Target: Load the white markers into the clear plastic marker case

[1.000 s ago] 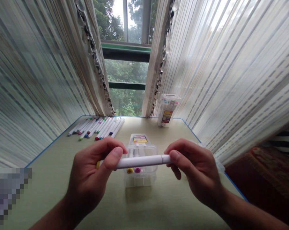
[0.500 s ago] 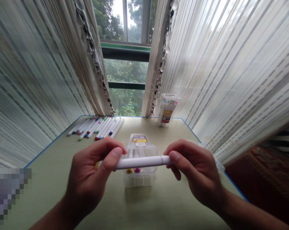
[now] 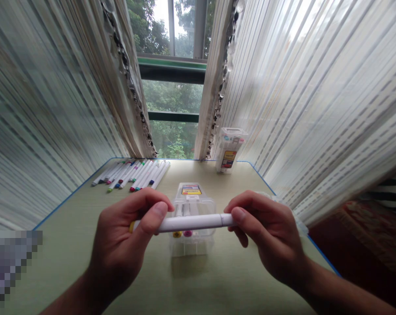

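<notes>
A white marker pen with a yellow end lies level between my two hands, above the table. My left hand is closed round its yellow-ended side, thumb on top. At the other end, my right hand pinches the white cap section between thumb and fingers; a seam line shows just left of that thumb. Behind and below the pen stands a clear plastic marker case with its lid raised. Inside it are a yellow-ended marker and a pink-ended marker, partly hidden by the held pen.
Several white markers with coloured ends lie in a row at the table's back left. A second clear case stands upright at the back right. Clear plastic lies behind my right hand. Curtains flank the window behind the table.
</notes>
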The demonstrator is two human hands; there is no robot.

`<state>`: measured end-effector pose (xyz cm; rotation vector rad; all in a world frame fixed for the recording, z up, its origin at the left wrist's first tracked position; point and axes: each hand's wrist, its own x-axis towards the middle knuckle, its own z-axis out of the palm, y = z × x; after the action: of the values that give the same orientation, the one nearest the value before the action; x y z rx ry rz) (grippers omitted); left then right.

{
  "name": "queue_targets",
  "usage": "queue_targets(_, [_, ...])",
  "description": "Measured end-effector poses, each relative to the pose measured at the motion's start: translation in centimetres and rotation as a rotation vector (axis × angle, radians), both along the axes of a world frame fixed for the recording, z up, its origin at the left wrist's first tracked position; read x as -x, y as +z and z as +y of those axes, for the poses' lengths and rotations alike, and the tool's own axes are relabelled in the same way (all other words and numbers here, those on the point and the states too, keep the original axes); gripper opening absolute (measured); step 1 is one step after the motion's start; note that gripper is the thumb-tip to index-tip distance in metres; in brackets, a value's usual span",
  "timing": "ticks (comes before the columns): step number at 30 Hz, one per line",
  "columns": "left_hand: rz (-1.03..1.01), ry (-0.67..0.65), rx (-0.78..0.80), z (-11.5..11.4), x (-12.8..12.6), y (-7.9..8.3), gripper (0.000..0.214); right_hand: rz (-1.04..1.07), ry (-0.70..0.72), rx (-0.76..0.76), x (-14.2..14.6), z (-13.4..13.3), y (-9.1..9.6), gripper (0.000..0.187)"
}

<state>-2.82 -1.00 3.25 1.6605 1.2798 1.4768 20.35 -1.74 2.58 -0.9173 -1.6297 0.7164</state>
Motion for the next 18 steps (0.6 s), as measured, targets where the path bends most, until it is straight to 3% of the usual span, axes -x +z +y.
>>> queue_targets(18, [0.036,-0.032,-0.032,0.49,0.49,-0.32,0.019,-0.007,0.004,-0.014,0.00,-0.02,0.00,0.020])
